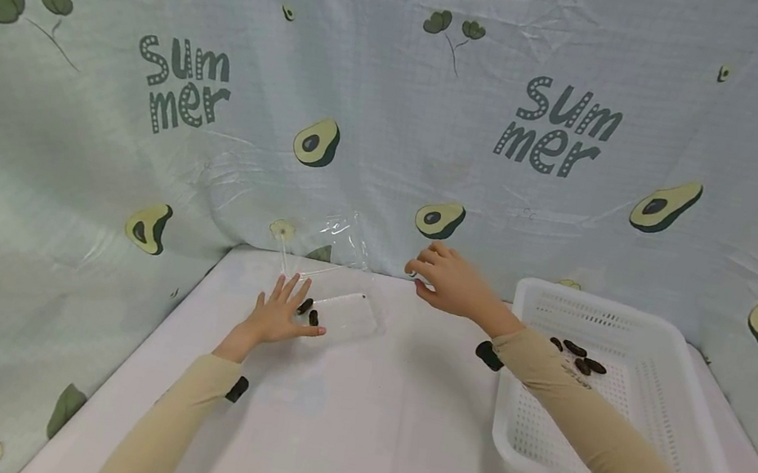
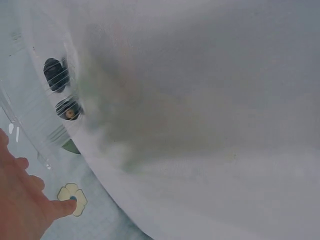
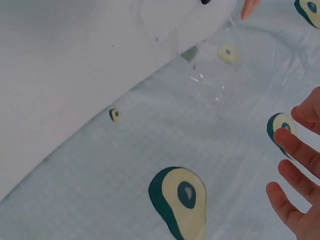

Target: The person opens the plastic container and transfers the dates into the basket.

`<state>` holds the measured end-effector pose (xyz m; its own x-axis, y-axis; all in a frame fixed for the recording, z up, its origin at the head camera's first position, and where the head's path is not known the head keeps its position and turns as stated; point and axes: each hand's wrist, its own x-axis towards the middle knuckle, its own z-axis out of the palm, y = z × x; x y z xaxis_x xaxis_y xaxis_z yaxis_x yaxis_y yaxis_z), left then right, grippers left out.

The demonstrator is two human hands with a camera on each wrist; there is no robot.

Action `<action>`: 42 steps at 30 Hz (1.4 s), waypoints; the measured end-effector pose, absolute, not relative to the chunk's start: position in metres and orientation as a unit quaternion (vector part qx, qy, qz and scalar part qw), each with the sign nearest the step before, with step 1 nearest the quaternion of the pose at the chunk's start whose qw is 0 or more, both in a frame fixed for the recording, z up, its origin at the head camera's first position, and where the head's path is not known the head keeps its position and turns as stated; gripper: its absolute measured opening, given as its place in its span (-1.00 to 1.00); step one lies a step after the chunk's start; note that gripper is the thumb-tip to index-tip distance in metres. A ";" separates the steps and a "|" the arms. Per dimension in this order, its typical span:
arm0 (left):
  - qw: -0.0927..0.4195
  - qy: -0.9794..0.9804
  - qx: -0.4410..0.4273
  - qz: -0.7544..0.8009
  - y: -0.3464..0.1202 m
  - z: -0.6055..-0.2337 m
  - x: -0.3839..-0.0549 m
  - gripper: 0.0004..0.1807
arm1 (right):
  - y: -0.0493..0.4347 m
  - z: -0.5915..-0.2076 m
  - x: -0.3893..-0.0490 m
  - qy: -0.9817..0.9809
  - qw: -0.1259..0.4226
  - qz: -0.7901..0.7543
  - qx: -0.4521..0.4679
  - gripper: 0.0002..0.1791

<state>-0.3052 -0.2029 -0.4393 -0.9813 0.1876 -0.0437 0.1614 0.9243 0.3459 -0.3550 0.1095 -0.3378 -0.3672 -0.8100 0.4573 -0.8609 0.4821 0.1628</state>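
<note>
A clear plastic clamshell box (image 1: pixel 348 310) stands open at the table's back left, its transparent lid (image 1: pixel 325 249) tipped up against the backdrop. Two dark brown oval pieces, resembling dates, appear at its left side: one date-like piece (image 1: pixel 305 307) and a second piece (image 1: pixel 313 318); the left wrist view shows them behind clear plastic. My left hand (image 1: pixel 275 321) spreads straight fingers beside the box's left end; contact is uncertain. Right of the box, my right hand (image 1: pixel 452 283) hovers above the table with loosely bent, separated fingers (image 3: pixel 295 150) and nothing visible between them.
A white perforated plastic basket (image 1: pixel 599 302) occupies the right side, with several similar dark pieces (image 1: pixel 583 366) inside. My right forearm crosses over it. A printed plastic curtain (image 1: pixel 387 89) rises behind and beside the pale table (image 1: pixel 346 446).
</note>
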 end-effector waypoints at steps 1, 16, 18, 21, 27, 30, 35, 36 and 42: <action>0.039 0.980 0.091 0.172 -0.203 -0.440 -0.305 0.15 | 0.103 -0.339 -0.357 -0.828 0.241 0.048 0.505 -0.84; 0.082 0.978 0.069 0.178 -0.203 -0.441 -0.303 0.16 | 0.008 -0.408 -0.379 -0.857 0.145 -0.033 0.493 -0.75; 0.083 0.978 0.067 0.180 -0.204 -0.441 -0.303 0.18 | -0.006 -0.415 -0.378 -0.857 0.134 -0.042 0.496 -0.72; 0.078 0.979 0.065 0.178 -0.204 -0.441 -0.303 0.22 | -0.024 -0.428 -0.379 -0.857 0.120 -0.059 0.497 -0.68; 0.065 0.980 0.066 0.175 -0.206 -0.444 -0.306 0.32 | -0.043 -0.446 -0.380 -0.854 0.108 -0.071 0.504 -0.60; 0.074 0.980 0.065 0.174 -0.206 -0.445 -0.307 0.34 | -0.049 -0.449 -0.381 -0.854 0.099 -0.077 0.504 -0.57; 0.089 0.979 0.059 0.174 -0.208 -0.445 -0.308 0.35 | -0.057 -0.450 -0.382 -0.855 0.097 -0.106 0.499 -0.57; 0.089 0.979 0.058 0.175 -0.208 -0.444 -0.308 0.35 | -0.059 -0.451 -0.383 -0.855 0.097 -0.116 0.496 -0.57; 0.099 0.979 0.055 0.170 -0.206 -0.444 -0.308 0.33 | -0.065 -0.454 -0.385 -0.860 0.076 -0.162 0.479 -0.53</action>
<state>-0.3085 -0.2057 -0.4437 -0.9744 0.1418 -0.1742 0.0747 0.9359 0.3442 -0.3850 -0.0651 -0.4545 -0.5304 -0.8474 -0.0249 -0.7983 0.4893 0.3510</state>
